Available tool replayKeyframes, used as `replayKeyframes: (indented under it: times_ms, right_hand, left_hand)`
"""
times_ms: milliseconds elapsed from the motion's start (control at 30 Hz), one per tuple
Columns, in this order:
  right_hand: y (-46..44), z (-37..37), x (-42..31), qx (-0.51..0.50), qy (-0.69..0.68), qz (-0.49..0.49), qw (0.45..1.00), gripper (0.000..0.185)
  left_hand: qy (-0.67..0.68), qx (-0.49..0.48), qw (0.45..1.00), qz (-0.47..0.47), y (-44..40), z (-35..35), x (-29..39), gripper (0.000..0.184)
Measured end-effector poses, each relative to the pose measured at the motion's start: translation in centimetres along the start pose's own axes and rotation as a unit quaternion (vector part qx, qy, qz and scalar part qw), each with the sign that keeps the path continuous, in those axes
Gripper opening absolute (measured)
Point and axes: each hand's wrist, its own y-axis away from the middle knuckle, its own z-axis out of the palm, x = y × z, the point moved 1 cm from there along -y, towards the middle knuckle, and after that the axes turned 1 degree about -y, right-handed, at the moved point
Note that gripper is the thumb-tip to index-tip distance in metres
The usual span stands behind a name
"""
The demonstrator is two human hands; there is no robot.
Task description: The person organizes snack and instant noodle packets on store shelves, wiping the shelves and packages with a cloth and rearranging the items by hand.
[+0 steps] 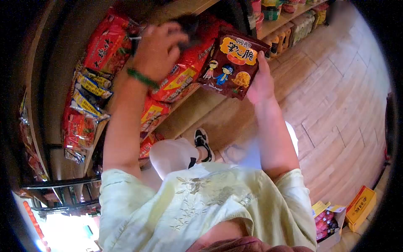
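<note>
Gripping a brown snack packet (231, 63) by its right-hand edge, the right hand (262, 84) has its thumb on the printed front. The packet is tilted, in front of the shelves, and overlaps some red packets (178, 80) behind it. The left hand (157, 50), with a green bracelet (142, 78) at the wrist, is over the shelf goods with fingers bent; blur and a dark shape beyond the fingers mean I cannot tell whether it grasps anything. That hand and forearm hide part of the shelf. To their left are a large red bag (107, 44), blue-and-yellow packets (90, 94) and a smaller red pack (79, 130). Past the brown packet, another shelf holds tubs (272, 9) above a row of upright goods (283, 38). Below, a black-and-white shoe (202, 145) is on the wooden-looking floor (323, 105). At lower right, a yellow box (362, 208) lies just beside an open carton (336, 237) of colourful things.
</note>
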Motion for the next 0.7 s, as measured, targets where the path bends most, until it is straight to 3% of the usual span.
replayKeyframes:
  times_ms: [67,133,167,200,233,267,333,367,433,467,500,533,600,633,700]
  right_hand:
    - [0.2,0.4,0.0,-0.015,0.012,0.016,1.0,0.046]
    - [0.9,1.0,-0.1,0.001,0.046,0.033,0.998,0.046]
    - [1.0,0.8,-0.1,0.0,0.047,0.032,0.998,0.046]
    - [1.1,0.5,0.1,-0.022,0.057,0.03,0.998,0.047]
    - [0.8,1.1,-0.7,-0.047,0.068,0.032,0.996,0.047]
    - [0.9,1.2,-0.9,-0.05,0.07,0.035,0.996,0.047]
    - [1.2,1.6,-1.0,-0.045,0.117,0.062,0.99,0.042]
    - [1.1,1.0,-0.7,-0.049,0.118,0.065,0.99,0.042]
    - [0.1,-1.2,0.5,-0.053,0.172,0.059,0.982,0.041]
    - [-0.8,-2.6,1.1,0.014,0.255,0.057,0.965,0.041]
    - [-1.5,-4.4,2.0,0.015,0.255,0.06,0.965,0.041]
    - [-2.1,-6.2,2.9,-0.052,0.431,-0.066,0.898,0.041]
    - [1.4,-1.3,1.5,-0.078,0.542,-0.093,0.831,0.039]
    - [1.5,-1.4,1.6,-0.077,0.543,-0.089,0.831,0.039]
    - [1.6,-2.2,1.7,-0.004,0.442,0.004,0.897,0.045]
  left_hand:
    - [0.085,-0.096,0.99,-0.052,4.7,-0.1,2.6,0.03]
    - [0.245,-0.14,0.952,-0.12,10.0,2.5,3.8,0.031]
    - [0.246,-0.139,0.952,-0.12,11.6,3.1,4.4,0.031]
    - [0.389,-0.156,0.878,-0.231,12.9,3.5,5.0,0.032]
    - [0.518,-0.162,0.77,-0.337,12.9,3.3,5.2,0.033]
    - [0.518,-0.159,0.769,-0.34,13.0,3.2,5.2,0.033]
    - [0.659,-0.077,0.665,-0.343,12.3,2.5,5.1,0.034]
    - [0.657,-0.073,0.666,-0.345,11.9,1.9,5.4,0.034]
    - [0.617,0.01,0.744,-0.256,8.8,-1.1,6.8,0.034]
    - [0.527,0.048,0.83,-0.177,7.3,-1.4,6.8,0.038]
    - [0.431,0.082,0.893,-0.098,6.1,-1.7,7.0,0.042]
    - [0.359,0.099,0.923,-0.091,5.0,-1.7,7.8,0.045]
    - [0.198,0.117,0.971,-0.068,2.3,-1.6,10.3,0.051]
    - [0.158,0.097,0.982,-0.038,1.7,-0.6,10.9,0.05]
    - [0.174,0.072,0.98,-0.06,1.4,2.5,11.6,0.047]
